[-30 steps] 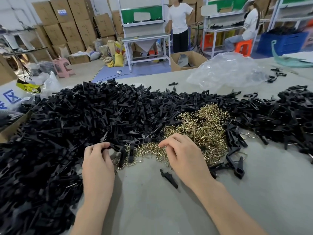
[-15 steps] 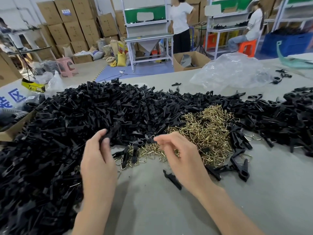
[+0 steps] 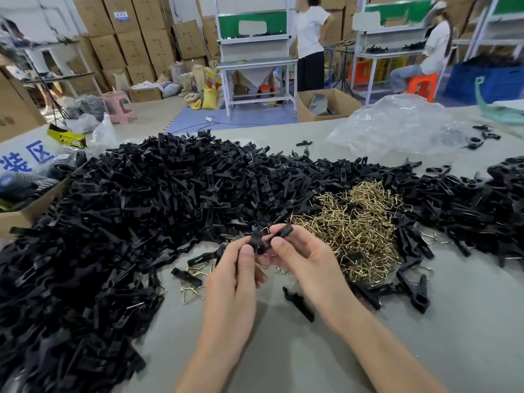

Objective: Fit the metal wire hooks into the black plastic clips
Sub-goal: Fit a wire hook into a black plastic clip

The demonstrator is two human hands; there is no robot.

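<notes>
Over a grey table [image 3: 283, 358], the left hand [image 3: 235, 279] and the right hand [image 3: 307, 263] meet above a bare patch. Each pinches one end of a black clip [image 3: 256, 241] between thumb and fingertips, so neither hand is free. A loop of wire hook [image 3: 265, 229] shows at the top of the grip, between the two thumbs; from my remote seat I cannot tell whether it is seated yet. As I judge it, the step in hand is the fitting itself. It should go best if I hold the left pinch firm, line the hook's ends up square with the clip's slots, and press in evenly with the right thumb rather than twisting, since the thin wire looks likely to bend or spring away. Just below and right of the grip lies a loose clip piece [image 3: 299, 303], and just left of the grip a few stray hooks [image 3: 192, 290] sit on the table. The pile of gold hooks [image 3: 354, 231] is heaped right of and beyond the grip, near the right hand, while the great heap of clips [image 3: 136, 217] spreads left of and behind it. Finished-looking clips [image 3: 412, 290] lie further right. Well beyond the grip, a crumpled plastic bag [image 3: 397, 129] rests at the table's far side. Past that stand cardboard boxes [image 3: 127, 38] and workbenches [image 3: 255, 63], with two other people at them.
</notes>
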